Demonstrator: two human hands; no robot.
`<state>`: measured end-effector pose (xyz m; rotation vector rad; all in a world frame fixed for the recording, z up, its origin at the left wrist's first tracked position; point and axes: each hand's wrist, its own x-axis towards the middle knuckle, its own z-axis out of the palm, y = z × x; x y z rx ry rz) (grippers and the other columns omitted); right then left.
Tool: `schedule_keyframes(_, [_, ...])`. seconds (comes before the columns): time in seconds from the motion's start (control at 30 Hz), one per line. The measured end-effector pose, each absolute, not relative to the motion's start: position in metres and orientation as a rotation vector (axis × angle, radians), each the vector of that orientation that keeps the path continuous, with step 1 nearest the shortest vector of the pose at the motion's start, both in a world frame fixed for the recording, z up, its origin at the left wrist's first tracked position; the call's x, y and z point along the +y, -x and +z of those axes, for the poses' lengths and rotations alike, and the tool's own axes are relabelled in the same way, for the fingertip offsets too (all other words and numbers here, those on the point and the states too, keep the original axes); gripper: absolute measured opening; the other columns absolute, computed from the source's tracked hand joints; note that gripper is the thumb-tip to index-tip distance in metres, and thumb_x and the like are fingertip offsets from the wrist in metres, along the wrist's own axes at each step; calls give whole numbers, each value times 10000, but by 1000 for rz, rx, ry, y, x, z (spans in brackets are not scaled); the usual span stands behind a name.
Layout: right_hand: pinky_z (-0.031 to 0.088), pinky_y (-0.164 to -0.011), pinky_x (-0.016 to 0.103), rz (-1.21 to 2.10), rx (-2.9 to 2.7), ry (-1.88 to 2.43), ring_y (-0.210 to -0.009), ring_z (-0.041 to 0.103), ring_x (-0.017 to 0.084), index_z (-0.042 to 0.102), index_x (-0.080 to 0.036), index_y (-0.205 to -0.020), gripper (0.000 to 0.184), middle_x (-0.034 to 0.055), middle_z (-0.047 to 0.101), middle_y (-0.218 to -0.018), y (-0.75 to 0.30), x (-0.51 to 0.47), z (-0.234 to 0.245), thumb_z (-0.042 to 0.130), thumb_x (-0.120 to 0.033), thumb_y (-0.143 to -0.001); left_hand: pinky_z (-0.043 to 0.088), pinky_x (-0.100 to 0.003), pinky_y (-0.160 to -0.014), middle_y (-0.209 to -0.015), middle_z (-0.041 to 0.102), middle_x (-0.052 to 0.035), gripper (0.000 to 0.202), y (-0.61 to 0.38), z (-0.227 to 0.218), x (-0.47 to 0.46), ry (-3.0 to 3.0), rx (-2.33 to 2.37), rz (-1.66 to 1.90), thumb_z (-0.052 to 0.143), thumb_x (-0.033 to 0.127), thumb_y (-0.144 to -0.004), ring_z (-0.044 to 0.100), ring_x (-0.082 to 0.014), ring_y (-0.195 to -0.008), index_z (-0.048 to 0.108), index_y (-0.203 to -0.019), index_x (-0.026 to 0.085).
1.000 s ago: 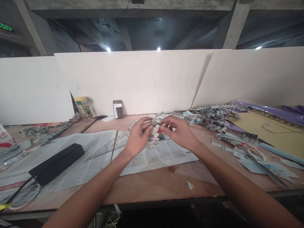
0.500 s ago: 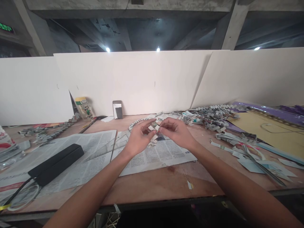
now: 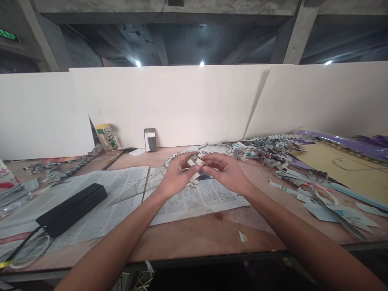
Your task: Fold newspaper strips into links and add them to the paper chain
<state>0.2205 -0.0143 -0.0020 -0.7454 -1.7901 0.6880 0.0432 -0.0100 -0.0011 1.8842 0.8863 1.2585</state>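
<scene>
A small folded paper piece (image 3: pixel 195 161), pale with printed marks, is pinched between my two hands at the middle of the table. My left hand (image 3: pixel 178 174) grips its left side between thumb and fingers. On the other side, my right hand (image 3: pixel 224 169) holds it with thumb and bent fingertips. A chain of folded paper links (image 3: pixel 191 184) shows below the fingers, and more of it curves behind my left hand; whether it joins the held piece is hidden. Under both hands lies a newspaper sheet (image 3: pixel 209 202).
A black case-like box (image 3: pixel 71 210) with a cable and a clear triangle ruler (image 3: pixel 136 189) lie left on newspaper. A phone (image 3: pixel 150 140) and a bottle (image 3: pixel 106 137) stand behind. Folded paper chains (image 3: pixel 269 149), scissors (image 3: pixel 336 212) and paper scraps lie right.
The held paper piece has tilted slightly and shifted a little left. My right fingers have bent a bit lower around it.
</scene>
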Motion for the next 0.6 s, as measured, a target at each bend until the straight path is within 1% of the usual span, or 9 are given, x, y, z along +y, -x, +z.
schedule_keyframes(0.03, [517, -716, 336, 661, -1803, 725, -791, 631, 184, 650, -190, -1014, 257, 67, 680, -898, -221, -14, -4, 640, -239, -762, 449, -274, -677, -1029, 626, -70, 431, -43, -1, -10, -1867, 877, 1271, 622, 336, -787, 569, -161, -787, 562, -1192, 198])
schedule_keyframes(0.13, [523, -731, 343, 623, -1839, 669, -812, 633, 184, 630, -211, -1107, 318, 62, 680, -916, -220, -15, -6, 610, -226, -790, 441, -266, -645, -794, 618, -22, 428, -42, -1, -10, -1803, 826, 1268, 606, 344, -805, 557, -143, -688, 550, -1208, 214])
schedule_keyframes(0.2, [526, -725, 337, 589, -1820, 662, -802, 637, 182, 627, -208, -1106, 312, 55, 682, -882, -218, -16, -6, 611, -227, -794, 454, -276, -661, -734, 590, -8, 429, -43, 0, -11, -1721, 721, 1219, 600, 341, -812, 556, -134, -651, 544, -1219, 215])
schedule_keyframes(0.27, [525, -722, 329, 523, -1774, 693, -782, 639, 178, 644, -196, -1038, 255, 53, 685, -851, -217, -16, -5, 624, -235, -786, 475, -291, -692, -810, 601, -23, 421, -44, 1, -12, -1626, 611, 1163, 605, 331, -809, 565, -129, -663, 550, -1209, 209])
schedule_keyframes(0.33, [525, -718, 323, 465, -1747, 736, -776, 643, 179, 652, -191, -974, 203, 55, 688, -850, -215, -15, -5, 628, -251, -783, 494, -292, -689, -903, 609, -46, 408, -46, 2, -14, -1562, 563, 1141, 623, 323, -794, 574, -136, -711, 568, -1177, 195])
schedule_keyframes(0.43, [527, -690, 313, 381, -1769, 767, -760, 646, 180, 647, -198, -968, 194, 53, 689, -847, -214, -15, -5, 617, -266, -789, 511, -298, -676, -882, 619, -55, 426, -47, 3, -14, -1559, 596, 1151, 630, 325, -786, 588, -150, -722, 554, -1178, 178])
schedule_keyframes(0.5, [521, -678, 311, 241, -1795, 784, -728, 637, 173, 644, -207, -965, 185, 47, 683, -829, -214, -16, -6, 611, -245, -788, 511, -312, -692, -863, 624, -49, 451, -46, 2, -14, -1619, 635, 1158, 619, 325, -796, 601, -142, -673, 512, -1211, 185])
schedule_keyframes(0.53, [517, -681, 311, 143, -1806, 776, -724, 631, 171, 643, -213, -959, 176, 45, 681, -823, -214, -17, -7, 605, -226, -788, 509, -314, -705, -902, 625, -54, 452, -46, 2, -14, -1658, 644, 1166, 618, 317, -798, 608, -138, -671, 496, -1215, 194])
schedule_keyframes(0.6, [508, -708, 313, -52, -1819, 711, -758, 626, 173, 634, -222, -946, 169, 46, 679, -835, -214, -18, -9, 589, -178, -790, 500, -299, -730, -1014, 606, -70, 418, -46, 1, -14, -1737, 631, 1219, 630, 283, -788, 618, -144, -746, 490, -1174, 205])
